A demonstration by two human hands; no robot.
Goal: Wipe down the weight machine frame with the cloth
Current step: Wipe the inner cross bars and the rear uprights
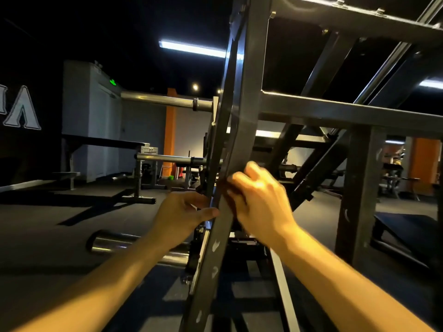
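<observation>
The weight machine frame is dark painted steel with chipped spots, and its slanted upright beam [237, 130] runs from bottom centre to the top. My left hand [182, 212] grips the beam's left edge, thumb on the front face and fingers behind it. My right hand [261, 200] is motion-blurred at the beam's right edge, fingers curled round a dark cloth [231, 200] pressed against the steel. Only a small, dim part of the cloth shows under the fingers.
Chrome weight pegs stick out left of the beam: one high [165, 101], one at mid height [167, 158], one low [107, 243]. A crossbeam [335, 111] and a thick post [359, 188] stand to the right. A bench [105, 142] stands on the dark floor at left.
</observation>
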